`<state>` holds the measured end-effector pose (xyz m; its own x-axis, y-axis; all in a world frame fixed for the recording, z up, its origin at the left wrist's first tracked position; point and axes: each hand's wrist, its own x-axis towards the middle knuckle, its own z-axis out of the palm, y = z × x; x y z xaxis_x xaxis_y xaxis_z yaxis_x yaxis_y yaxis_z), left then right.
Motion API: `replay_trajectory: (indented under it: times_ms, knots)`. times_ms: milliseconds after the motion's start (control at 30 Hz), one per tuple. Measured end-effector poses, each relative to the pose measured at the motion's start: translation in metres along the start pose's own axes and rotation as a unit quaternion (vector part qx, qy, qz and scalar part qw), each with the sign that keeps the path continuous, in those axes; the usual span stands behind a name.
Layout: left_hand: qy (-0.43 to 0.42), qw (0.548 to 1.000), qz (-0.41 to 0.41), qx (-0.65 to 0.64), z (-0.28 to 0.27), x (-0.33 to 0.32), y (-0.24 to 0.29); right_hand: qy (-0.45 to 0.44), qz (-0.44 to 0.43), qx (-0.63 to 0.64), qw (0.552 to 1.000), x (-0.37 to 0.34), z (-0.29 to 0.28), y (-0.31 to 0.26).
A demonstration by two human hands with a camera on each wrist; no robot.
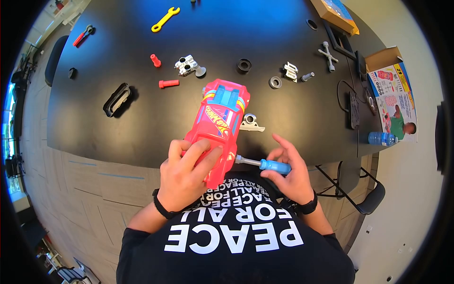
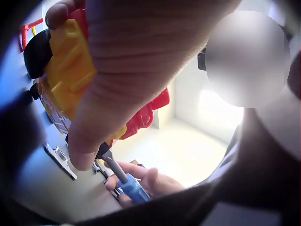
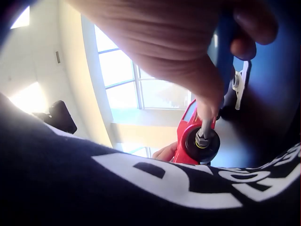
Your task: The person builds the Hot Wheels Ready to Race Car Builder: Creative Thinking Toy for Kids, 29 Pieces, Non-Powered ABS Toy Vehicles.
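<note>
The red toy car (image 1: 221, 125) is being held at the near edge of the black table (image 1: 302, 113), between the two hands. The left hand (image 1: 183, 175) is gripping its near end; the right hand (image 1: 294, 175), apart from the left, is holding the blue-handled screwdriver (image 1: 275, 166), whose tip is meeting a black wheel (image 3: 212, 147). A silver bracket (image 1: 253, 126) is lying beside the car.

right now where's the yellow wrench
In the head view, the yellow wrench lies far across the table, left of centre, beyond the red toy car and right of the red-handled tool.
</note>
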<state>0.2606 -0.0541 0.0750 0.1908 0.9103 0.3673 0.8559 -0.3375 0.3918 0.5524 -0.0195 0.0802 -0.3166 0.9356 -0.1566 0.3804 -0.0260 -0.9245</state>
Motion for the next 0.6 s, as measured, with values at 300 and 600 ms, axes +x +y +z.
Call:
replay_trajectory:
  times_ms: [300, 600]
  knots:
    - [0.019, 1.000, 0.009, -0.010, -0.001, 0.002, -0.003, -0.069, 0.053, 0.057, 0.995, 0.001, -0.004, 0.020]
    - [0.023, 1.000, 0.013, -0.014, -0.002, 0.004, -0.004, -0.077, 0.012, 0.009, 0.997, 0.005, 0.001, -0.002]
